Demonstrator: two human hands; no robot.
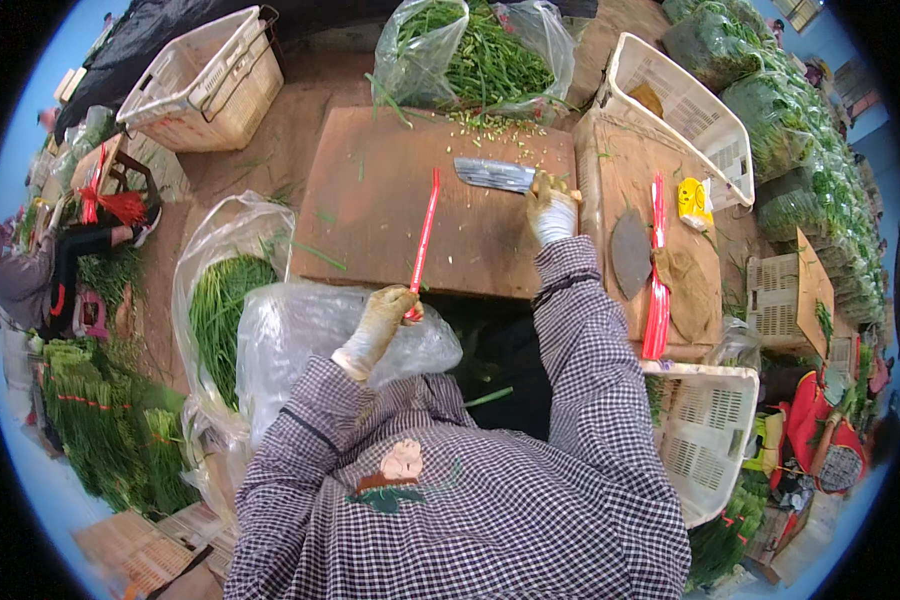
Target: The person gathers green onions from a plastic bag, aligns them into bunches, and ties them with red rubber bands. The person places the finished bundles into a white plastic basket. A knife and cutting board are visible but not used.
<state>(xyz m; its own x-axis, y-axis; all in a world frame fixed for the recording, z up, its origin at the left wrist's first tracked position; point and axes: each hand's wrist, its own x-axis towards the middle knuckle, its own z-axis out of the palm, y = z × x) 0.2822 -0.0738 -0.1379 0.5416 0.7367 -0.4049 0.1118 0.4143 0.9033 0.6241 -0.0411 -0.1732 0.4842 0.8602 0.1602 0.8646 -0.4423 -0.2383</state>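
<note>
My left hand (390, 307), in a stained glove, is closed on the lower end of a red printed tie strip (426, 232), which points up over the wooden board (382, 202). At the board's right side my gloved right hand (551, 202) grips the handle of a knife with a broad blade (493, 174); the blade points left, near small green cuttings (506, 135). On the wooden surface to the right lie a bundle of red strips (656, 315), a dark oval plate (630, 253), a brown cloth (686, 296) and a yellow packet (694, 201).
Plastic bags of green stalks stand beyond the board (495, 60) and at its left (229, 307). White plastic crates stand at upper left (202, 90), upper right (682, 105) and lower right (709, 442). A seated person (26, 277) is at far left, beside tied green bundles (90, 405).
</note>
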